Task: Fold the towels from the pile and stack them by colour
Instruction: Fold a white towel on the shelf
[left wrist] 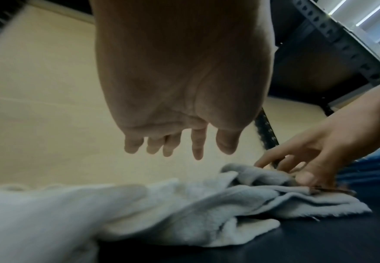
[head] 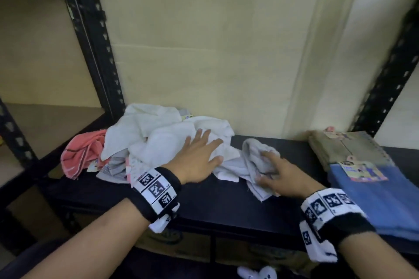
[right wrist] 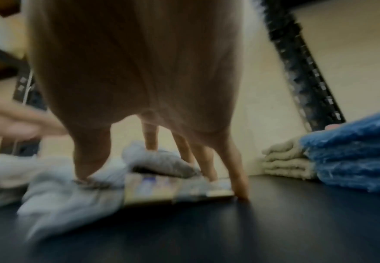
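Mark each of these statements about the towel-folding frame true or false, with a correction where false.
1. The left hand lies flat on the white pile. True.
2. The right hand is on a grey towel. True.
3. The folded blue stack sits left of the pile. False: it is at the right end of the shelf.
4. A pink towel is already folded on the blue stack. False: it lies crumpled at the pile's left edge.
5. A beige stack sits behind the blue one. True.

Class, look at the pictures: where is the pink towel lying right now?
In the head view, the pink towel lies crumpled at the far left end of the pile, against the white towels, near the black shelf post.
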